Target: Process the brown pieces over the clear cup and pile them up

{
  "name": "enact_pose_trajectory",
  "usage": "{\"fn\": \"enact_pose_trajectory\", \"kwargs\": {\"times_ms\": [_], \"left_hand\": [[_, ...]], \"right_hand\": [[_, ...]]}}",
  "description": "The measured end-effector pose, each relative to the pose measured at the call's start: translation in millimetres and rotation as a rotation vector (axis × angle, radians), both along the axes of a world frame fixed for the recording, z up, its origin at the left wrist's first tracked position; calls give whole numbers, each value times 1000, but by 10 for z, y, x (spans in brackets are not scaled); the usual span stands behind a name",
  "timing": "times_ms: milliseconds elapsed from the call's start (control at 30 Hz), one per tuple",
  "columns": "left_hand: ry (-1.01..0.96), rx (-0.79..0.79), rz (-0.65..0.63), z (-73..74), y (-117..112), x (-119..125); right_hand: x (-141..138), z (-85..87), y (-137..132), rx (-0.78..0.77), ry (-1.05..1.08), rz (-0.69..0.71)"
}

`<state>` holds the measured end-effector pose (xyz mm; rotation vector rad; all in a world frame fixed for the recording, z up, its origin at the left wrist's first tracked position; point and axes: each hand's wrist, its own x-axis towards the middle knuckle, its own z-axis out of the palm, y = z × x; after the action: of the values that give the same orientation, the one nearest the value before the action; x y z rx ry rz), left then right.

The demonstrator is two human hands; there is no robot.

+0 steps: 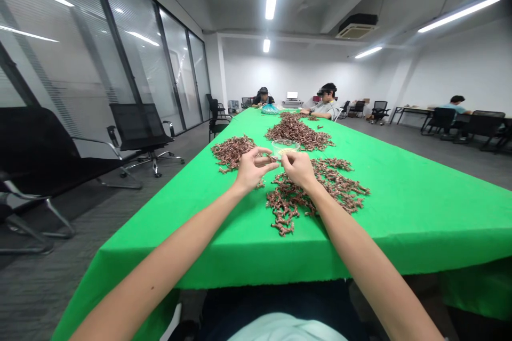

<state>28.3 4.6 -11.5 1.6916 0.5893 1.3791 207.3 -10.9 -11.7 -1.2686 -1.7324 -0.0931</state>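
Observation:
My left hand (253,167) is raised over the table, thumb and fingers closed on a small brown figurine (274,159), of which only a little shows. Close beside it, my right hand (298,167) is closed in a pinch; what it holds, if anything, is hidden. Just behind the hands stands a clear round tub (285,144) with small pale pieces in it. Below my right hand spreads a pile of brown figurines (284,200). Another pile of figurines (232,152) lies left of my left hand, and a larger heap (298,130) sits beyond the tub.
A green cloth (420,186) covers the long table. Two people sit at its far end, one on the right (326,104), near a blue-white bag (270,109). Black chairs (140,128) line the left side. Another person (456,106) sits at a desk far right.

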Motion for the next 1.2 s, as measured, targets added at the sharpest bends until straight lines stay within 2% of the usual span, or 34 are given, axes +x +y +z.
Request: {"fn": "enact_pose_trajectory", "kwargs": {"times_ms": [367,567,633,767,833,967,1200], "left_hand": [[-3,-15,-23,0,-16,9],[12,-4,-2,-5,-25,11],[43,51,78,-5,-38,0],[108,185,350,-14,-36,-41],[115,217,396,-23,-18,-54],[163,205,378,-40,12,-40],[37,39,154,-18,-54,30]], "right_hand": [[-21,24,-24,27,-73,-65],[-13,15,-18,8,17,-12],[-3,8,-7,-29,93,17],[23,-6,24,-36,202,21],[33,-13,38,-28,211,20],[34,-27,41,-8,166,9],[-21,13,-59,87,-15,-121]]}}
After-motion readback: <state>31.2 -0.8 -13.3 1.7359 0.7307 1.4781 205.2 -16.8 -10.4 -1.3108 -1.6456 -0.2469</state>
